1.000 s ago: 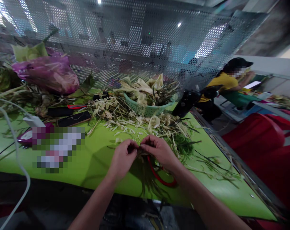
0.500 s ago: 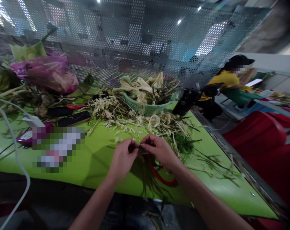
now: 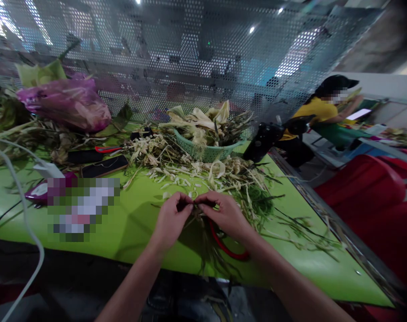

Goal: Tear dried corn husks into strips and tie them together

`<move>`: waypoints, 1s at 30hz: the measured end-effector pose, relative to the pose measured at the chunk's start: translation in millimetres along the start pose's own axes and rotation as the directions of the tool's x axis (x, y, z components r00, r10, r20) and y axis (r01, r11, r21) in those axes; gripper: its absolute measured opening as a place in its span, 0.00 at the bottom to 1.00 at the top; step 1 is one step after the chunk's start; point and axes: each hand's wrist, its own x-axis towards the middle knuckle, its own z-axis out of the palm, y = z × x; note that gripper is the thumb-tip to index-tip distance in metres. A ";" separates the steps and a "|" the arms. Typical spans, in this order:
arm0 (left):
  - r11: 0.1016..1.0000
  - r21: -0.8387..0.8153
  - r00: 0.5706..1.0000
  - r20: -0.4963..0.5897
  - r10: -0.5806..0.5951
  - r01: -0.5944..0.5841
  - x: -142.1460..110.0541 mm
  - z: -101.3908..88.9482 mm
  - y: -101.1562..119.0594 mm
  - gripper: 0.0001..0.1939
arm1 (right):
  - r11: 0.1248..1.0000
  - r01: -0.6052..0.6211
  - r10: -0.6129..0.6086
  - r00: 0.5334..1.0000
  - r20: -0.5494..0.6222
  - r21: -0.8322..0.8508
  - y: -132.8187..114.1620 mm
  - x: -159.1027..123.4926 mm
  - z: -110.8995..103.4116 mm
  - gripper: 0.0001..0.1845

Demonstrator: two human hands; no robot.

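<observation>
My left hand [image 3: 172,219] and my right hand [image 3: 225,213] meet over the green tabletop [image 3: 132,232], fingertips pinched close together. What sits between the fingertips is too small and dark to make out. Red-handled scissors [image 3: 223,246] lie partly under my right hand, their blades hidden. Thin dark plant strands [image 3: 208,257] spread below the hands toward the table's front edge. Beyond the fingers lie pale dried husk scraps [image 3: 176,179], and to the right is a tangle of green string [image 3: 259,201].
A green basket [image 3: 206,152] heaped with dried husks stands behind, beside a black stand [image 3: 257,145]. Leftward are a pink plastic bag [image 3: 65,103], a dark phone-like slab [image 3: 104,167], a purple device [image 3: 44,190] and a white cable [image 3: 18,188]. A person in yellow [image 3: 319,109] sits beyond red chairs [image 3: 361,183].
Both hands stay together, with small shifts of the fingertips and the right hand's fingers moving slightly left. The person in yellow has an arm raised a little differently.
</observation>
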 end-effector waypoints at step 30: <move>0.998 -0.059 1.000 -0.029 0.004 -0.006 0.8 1.8 -1.0 0.03 | 0.973 0.101 -0.109 0.994 -0.026 -0.209 -10.4 -4.4 2.3 0.06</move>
